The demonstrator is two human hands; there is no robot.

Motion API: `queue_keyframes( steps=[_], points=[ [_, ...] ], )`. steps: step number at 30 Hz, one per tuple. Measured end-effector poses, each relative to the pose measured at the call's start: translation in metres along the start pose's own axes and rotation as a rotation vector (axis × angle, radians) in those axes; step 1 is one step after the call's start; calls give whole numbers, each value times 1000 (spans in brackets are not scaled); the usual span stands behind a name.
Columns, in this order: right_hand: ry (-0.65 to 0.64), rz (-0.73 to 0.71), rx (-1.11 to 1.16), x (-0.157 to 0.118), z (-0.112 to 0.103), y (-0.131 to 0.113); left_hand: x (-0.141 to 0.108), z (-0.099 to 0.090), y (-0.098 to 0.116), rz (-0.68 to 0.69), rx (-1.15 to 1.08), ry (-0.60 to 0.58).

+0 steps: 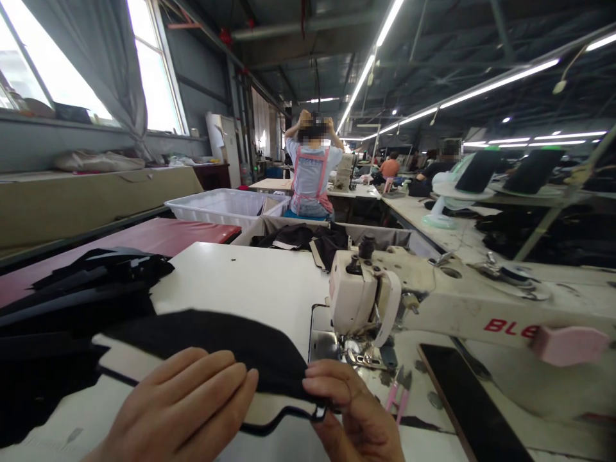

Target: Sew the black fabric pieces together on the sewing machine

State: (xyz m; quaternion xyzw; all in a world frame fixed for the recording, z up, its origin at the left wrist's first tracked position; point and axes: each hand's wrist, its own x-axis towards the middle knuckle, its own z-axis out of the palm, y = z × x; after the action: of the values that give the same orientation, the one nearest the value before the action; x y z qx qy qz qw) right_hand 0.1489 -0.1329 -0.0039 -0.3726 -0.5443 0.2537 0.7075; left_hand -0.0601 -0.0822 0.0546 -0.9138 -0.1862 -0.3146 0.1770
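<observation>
A black fabric piece (202,330) with a cream underside and a dark bound edge is held up in front of me, over the white sewing table (231,269). My left hand (192,401) lies across its middle, fingers together over the cloth and thumb hidden. At the piece's right end, my right hand (353,404) pinches the corner between thumb and fingers. The sewing machine head (359,295) stands just beyond my right hand, its presser foot (363,356) apart from the cloth. Pink-handled thread snips (398,393) lie beside my right hand.
Black fabric pieces (86,301) are heaped at the left. A dark flat phone-like slab (471,404) lies under the machine arm. Beyond the table stand a cloth-filled bin (385,240), a white crate (221,204) and a seated co-worker (310,170) with raised arms. Thread cones (479,172) stand right.
</observation>
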Motion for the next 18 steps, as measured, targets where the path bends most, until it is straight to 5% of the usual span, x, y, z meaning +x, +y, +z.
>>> queue_keyframes(
  steps=[5, 9, 11, 14, 16, 18],
  points=[
    [6, -59, 14, -7, 4, 5, -7, -7, 2, 106, 61, -8],
    [-24, 18, 22, -9, -1, 7, -11, 2, -2, -25, 0, -63],
    [-8, 125, -21, -9, -4, 5, -8, 8, -10, -280, -176, -178],
    [-45, 160, -146, -11, -2, -3, 1, 16, -29, -948, -745, -290],
    [-178, 57, -236, -15, 3, -8, 7, 21, -40, -1309, -1123, -212],
    [-295, -36, -330, -22, 10, -9, 11, 27, -45, -1455, -1317, -130]
  ],
)
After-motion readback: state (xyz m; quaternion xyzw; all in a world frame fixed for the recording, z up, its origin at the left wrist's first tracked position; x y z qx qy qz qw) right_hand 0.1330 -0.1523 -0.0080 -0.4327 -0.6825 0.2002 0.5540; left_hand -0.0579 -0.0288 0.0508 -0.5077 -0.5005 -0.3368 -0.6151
